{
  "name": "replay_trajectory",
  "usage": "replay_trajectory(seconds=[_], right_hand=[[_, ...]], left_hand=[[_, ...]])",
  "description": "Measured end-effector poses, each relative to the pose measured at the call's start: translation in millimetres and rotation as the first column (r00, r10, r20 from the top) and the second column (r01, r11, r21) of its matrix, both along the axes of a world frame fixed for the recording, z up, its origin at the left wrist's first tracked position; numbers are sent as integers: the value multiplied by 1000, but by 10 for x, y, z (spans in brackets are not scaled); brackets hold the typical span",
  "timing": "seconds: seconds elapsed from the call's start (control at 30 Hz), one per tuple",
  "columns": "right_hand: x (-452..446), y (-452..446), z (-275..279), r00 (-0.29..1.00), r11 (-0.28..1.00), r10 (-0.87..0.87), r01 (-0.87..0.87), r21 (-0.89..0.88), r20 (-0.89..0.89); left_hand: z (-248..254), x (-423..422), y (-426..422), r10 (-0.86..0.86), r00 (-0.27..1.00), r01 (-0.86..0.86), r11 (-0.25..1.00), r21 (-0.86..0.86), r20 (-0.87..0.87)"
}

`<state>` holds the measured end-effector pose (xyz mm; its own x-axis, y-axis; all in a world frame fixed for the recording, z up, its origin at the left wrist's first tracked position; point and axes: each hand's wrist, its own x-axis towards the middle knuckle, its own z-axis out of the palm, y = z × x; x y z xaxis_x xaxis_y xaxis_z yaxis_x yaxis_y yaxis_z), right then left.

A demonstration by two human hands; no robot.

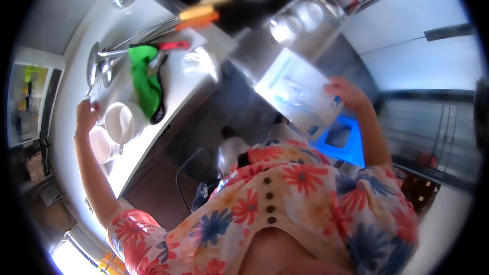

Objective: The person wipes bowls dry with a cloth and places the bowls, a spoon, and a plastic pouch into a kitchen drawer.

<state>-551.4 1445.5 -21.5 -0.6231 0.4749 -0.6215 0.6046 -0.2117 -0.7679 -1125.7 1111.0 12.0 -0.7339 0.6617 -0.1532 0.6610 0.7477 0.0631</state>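
Note:
On the left, my left hand (pixel 87 116) is closed at the lower end of a thin metal utensil (pixel 104 75). Close to it stand two white cups (pixel 120 122). Metal utensils with orange (pixel 197 21), yellow and red handles (pixel 173 46) lie further up the white counter, beside a green cloth-like item with black edging (pixel 144 81). My right hand (pixel 349 93) grips the right edge of a white box or packet with blue print (pixel 298 91), held tilted over the floor. Glare and blur hide its text.
A blue container (pixel 344 140) is below my right hand. The white counter (pixel 76 160) runs along the left. White round items (pixel 285 29) sit on a surface at the top. A glass-fronted cabinet (pixel 433 132) is on the right, and a dark chair (pixel 196 173) near my body.

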Motion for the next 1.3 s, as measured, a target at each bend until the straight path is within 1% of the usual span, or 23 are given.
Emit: replay_trajectory(seconds=[0.03,0.1,0.17,0.2,0.23,0.3,0.37,0.4,0.47,0.5,0.6,0.63,0.67,0.7,0.73,0.87,0.97,1.03,1.1,1.17,1.2,1.23,1.3], right_hand=[[84,109,-37,999,999,-31,31,6,-27],[338,375,-173,992,995,-95,96,12,-81],[626,670,-333,974,983,-181,177,-38,-140],[694,807,-334,962,975,-219,212,-58,-162],[807,949,-340,953,969,-246,240,-53,-176],[1035,1248,-404,931,954,-300,297,-44,-211],[1200,1476,-368,946,955,-259,281,97,-192],[1260,1594,-353,955,948,-236,266,172,-177],[1406,1903,-361,954,942,-210,256,216,-211],[1462,2039,-389,954,945,-221,261,199,-201],[1508,2458,-437,949,950,-290,301,83,-127],[1480,2539,-444,935,939,-300,324,112,-189],[1439,2613,-453,916,926,-309,351,140,-256],[1403,2687,-484,893,910,-316,381,164,-322],[1389,2908,-595,922,929,-320,350,117,-220],[1320,3485,-935,897,920,-391,387,-61,-207],[1283,3879,-1060,908,925,-381,374,-74,-172],[1253,4081,-1075,921,942,-334,330,-52,-201],[1236,4305,-1128,926,948,-313,317,-17,-211],[1158,4562,-1173,923,937,-350,347,-47,-162],[1101,4704,-1217,920,927,-373,366,-79,-121],[1110,4920,-1382,930,932,-355,343,-118,-99],[1126,5480,-1895,949,939,-306,288,-189,-71]], left_hand=[[-85,-176,-176,51,998,-53,994,99,22],[58,62,-118,115,993,-113,980,162,-6],[111,68,-185,245,967,-256,940,227,77],[170,91,-202,196,970,-237,899,370,144],[299,199,-227,286,958,-277,883,378,33],[476,465,-134,338,940,-266,819,509,-53],[647,772,16,386,918,-239,728,643,-95],[651,857,46,355,927,-172,690,703,-121],[684,1236,322,329,935,-104,610,785,-132],[650,1455,501,251,957,-17,549,836,-145],[744,2530,1342,291,944,-61,618,783,-156],[740,2735,1515,302,944,-86,620,780,-136],[666,2855,1590,168,985,-54,512,857,-38],[659,2982,1697,129,992,-62,516,855,-6],[646,3135,1831,90,995,-73,520,851,30],[500,3566,2450,-117,969,-134,493,860,218],[312,3711,3069,-268,911,-164,460,873,313],[241,3856,3545,-332,868,-155,525,837,369],[133,3999,3879,-341,818,-212,569,795,462],[13,4140,4175,-337,821,-171,625,761,461],[-43,4232,4326,-317,840,-170,619,767,442],[-87,4301,4469,-297,866,-108,675,730,403],[-226,4525,4758,-220,888,-140,707,693,404]])
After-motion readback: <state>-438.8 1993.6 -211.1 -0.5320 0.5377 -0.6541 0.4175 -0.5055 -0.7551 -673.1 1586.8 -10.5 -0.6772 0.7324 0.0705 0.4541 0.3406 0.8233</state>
